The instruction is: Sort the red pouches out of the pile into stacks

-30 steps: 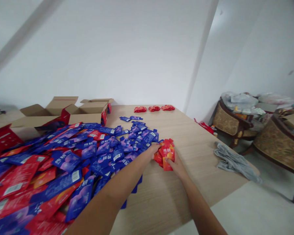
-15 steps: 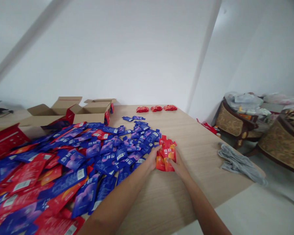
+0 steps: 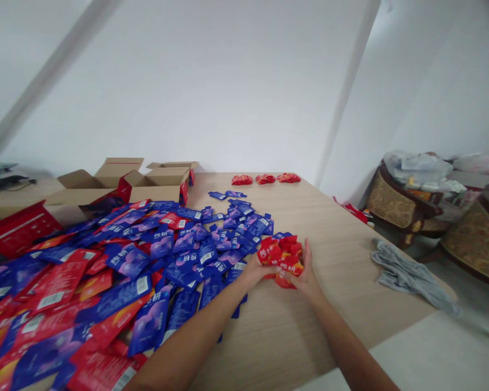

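Note:
A bunch of red pouches [image 3: 283, 254] with white lettering and orange patches is between my two hands, just above the wooden table. My left hand [image 3: 256, 271] grips the bunch from the left, its fingers partly hidden behind the pouches. On the other side my right hand [image 3: 307, 276] is closed round the bunch, thumb across the front and a finger pointing up along the edge. To the left spreads a heap of blue pouches [image 3: 162, 244] mixed with red ones, reaching close to my left forearm.
Open cardboard boxes [image 3: 157, 194] stand at the back left behind the heap. Three stacks of red pouches [image 3: 265, 178] lie along the table's far edge. A grey cloth [image 3: 411, 277] rests at the right edge, with patterned chairs [image 3: 395, 198] beyond, one loaded with plastic bags.
The red pouches were upright and flat-faced in my hands; now they are tilted and fanned into a looser bunch. My right hand's fingers have spread up the side. The view has shifted slightly.

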Available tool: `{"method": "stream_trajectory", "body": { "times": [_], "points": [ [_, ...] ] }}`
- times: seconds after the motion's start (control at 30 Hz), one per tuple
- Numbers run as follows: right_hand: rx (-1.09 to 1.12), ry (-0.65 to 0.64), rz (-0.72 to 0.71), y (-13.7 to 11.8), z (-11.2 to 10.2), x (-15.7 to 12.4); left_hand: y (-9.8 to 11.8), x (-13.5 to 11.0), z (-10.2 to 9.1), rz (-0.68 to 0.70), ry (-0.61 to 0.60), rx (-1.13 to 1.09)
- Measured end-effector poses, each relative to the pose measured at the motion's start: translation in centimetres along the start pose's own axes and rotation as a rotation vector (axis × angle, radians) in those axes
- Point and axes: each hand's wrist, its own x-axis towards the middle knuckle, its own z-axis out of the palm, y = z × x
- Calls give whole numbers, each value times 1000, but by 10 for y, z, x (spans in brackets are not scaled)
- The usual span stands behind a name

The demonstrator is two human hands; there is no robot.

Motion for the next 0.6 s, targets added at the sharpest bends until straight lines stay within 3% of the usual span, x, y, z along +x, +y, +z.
{"method": "stream_trajectory", "body": {
  "times": [0.17,0.33,0.47,0.6],
  "points": [
    [60,-76,109,16,-2,1,-13,3,-3,6,70,-37],
    [13,-77,81,15,3,3,-24,8,3,10,161,-34],
    [-38,15,39,9,13,4,-26,14,8,96,254,87],
    [-94,59,9,11,13,3,-14,21,4,163,180,264]
  ]
}}
